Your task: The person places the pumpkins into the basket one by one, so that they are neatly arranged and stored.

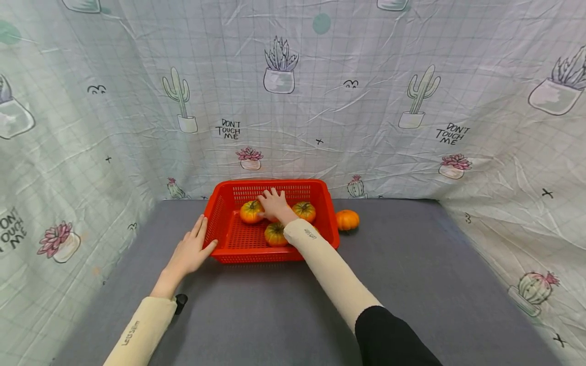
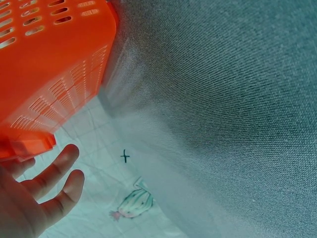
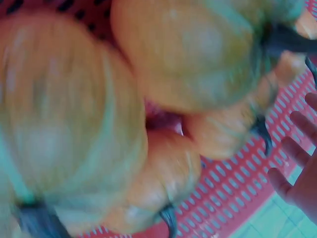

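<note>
A red plastic basket (image 1: 238, 254) with slotted walls holds several small orange pumpkins with dark stems. One pumpkin (image 1: 250, 212) sits at the left inside, another (image 1: 274, 236) near the front, and a third (image 1: 305, 209) to the right. My right hand (image 1: 276, 206) reaches in among them, fingers spread, close beside the left pumpkin; whether it touches is unclear. In the right wrist view, blurred pumpkins (image 3: 69, 129) fill much of the picture, with spread fingers (image 3: 296, 148) at the right edge. My left hand (image 1: 188, 249) rests on the basket's left rim, fingers straight.
Another orange pumpkin (image 1: 347, 220) lies on the grey tabletop (image 1: 412, 274), just right of the basket. A pale cloth printed with cacti (image 1: 320, 101) hangs behind the table and along both sides.
</note>
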The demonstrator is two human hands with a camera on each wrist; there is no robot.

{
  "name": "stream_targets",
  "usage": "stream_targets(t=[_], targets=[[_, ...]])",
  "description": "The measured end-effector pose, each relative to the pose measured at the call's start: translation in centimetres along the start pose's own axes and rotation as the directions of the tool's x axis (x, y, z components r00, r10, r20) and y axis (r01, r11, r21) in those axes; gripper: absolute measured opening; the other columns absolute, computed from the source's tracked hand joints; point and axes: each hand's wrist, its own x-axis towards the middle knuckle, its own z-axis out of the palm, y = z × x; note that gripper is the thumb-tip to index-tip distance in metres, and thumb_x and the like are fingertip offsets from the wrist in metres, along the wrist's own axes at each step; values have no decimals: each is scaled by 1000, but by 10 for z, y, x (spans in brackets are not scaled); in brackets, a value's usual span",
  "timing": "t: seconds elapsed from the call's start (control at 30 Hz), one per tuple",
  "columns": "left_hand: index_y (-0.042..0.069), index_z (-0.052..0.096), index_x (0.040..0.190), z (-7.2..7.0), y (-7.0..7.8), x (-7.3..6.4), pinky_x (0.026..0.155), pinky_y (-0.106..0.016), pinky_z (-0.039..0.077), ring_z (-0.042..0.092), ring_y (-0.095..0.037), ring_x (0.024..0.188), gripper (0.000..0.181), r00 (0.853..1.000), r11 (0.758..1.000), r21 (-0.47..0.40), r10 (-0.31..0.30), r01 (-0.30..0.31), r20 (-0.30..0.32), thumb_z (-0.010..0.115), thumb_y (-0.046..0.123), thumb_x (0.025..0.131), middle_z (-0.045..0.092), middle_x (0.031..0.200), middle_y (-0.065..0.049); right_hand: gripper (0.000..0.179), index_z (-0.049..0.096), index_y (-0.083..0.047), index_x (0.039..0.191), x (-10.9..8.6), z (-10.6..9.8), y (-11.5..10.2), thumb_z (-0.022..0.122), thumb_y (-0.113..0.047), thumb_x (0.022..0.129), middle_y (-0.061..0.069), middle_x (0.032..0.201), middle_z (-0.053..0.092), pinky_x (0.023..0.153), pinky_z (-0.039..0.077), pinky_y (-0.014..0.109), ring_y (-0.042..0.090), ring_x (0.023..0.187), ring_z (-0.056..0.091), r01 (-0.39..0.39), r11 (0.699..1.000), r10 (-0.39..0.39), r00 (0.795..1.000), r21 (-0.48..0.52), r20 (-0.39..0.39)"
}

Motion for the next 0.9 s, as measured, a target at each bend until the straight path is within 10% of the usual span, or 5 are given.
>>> stream_targets(t=[0.6, 0.9], targets=[[-3, 12, 142, 0, 1, -1, 88, -64, 33, 36, -53, 114, 73, 1000, 1000, -8, 16, -16, 4, 42, 39, 90, 11, 148, -22, 51, 40, -25, 133, -59, -71, 23, 47, -47, 87, -1, 133, 40, 92, 31, 43, 22, 119, 32, 167, 985, -171, 970, -38, -174], [-3, 9, 142, 1, -1, -1, 90, -67, 28, 29, -58, 116, 74, 1000, 1000, -17, 11, -11, 21, 38, 43, 91, 8, 148, -22, 44, 46, -22, 128, -114, -85, 39, 50, -39, 88, 0, 122, 48, 86, 33, 41, 21, 110, 38, 287, 949, -315, 885, -130, -344]])
